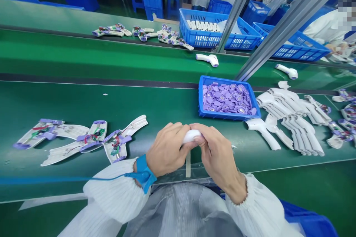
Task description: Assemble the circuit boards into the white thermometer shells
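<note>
Both hands meet at the lower middle, around a white plastic part (191, 136) that is mostly covered by the fingers. My left hand (169, 149), with a blue strap at its wrist, is closed on its left side. On the right side my right hand (218, 155) grips the same part with thumb and fingers. Beyond the hands stands a blue tray (230, 115) of purple oval pieces. Left of them lie open white housings (94, 137) with purple trim, wires and green boards.
White shell halves (302, 133) are piled on the right. Across the green belt (111, 57) are assembled white devices (208, 59), more open housings (169, 36) and blue baskets (189, 40). A metal post (278, 33) slants down behind the tray. People in white coats work farther back.
</note>
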